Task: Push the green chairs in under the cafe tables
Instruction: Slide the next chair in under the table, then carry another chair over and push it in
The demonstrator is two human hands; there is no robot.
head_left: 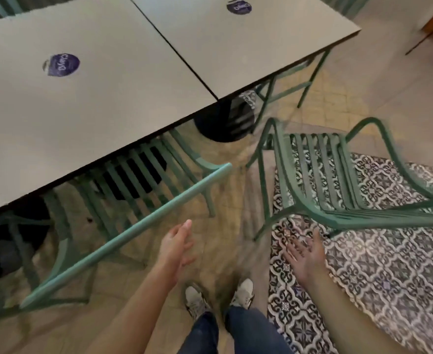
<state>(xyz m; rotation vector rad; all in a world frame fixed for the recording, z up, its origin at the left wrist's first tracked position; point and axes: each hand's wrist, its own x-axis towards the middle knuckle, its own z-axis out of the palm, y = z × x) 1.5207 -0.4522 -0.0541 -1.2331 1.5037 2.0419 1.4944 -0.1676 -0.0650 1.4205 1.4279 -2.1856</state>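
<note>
Bare hands; blurred purple sticker

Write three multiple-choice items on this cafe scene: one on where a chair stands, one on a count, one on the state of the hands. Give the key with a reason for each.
1. Where is the green chair on the left?
A. tucked in under the left table
B. lying on its side
C. stacked on a table top

2. How many round purple stickers show on the table tops?
A. none
B. two
C. five

3. What are the hands doing?
A. both grip a chair back
B. one holds a cloth
C. both are open and hold nothing

Key:
1 A, its seat lies under the edge of the left table.
2 B, one sticker on the left table, another sticker on the right table.
3 C, the left hand and right hand have spread fingers and touch no chair; the green chair on the right stands clear of its table.
</note>
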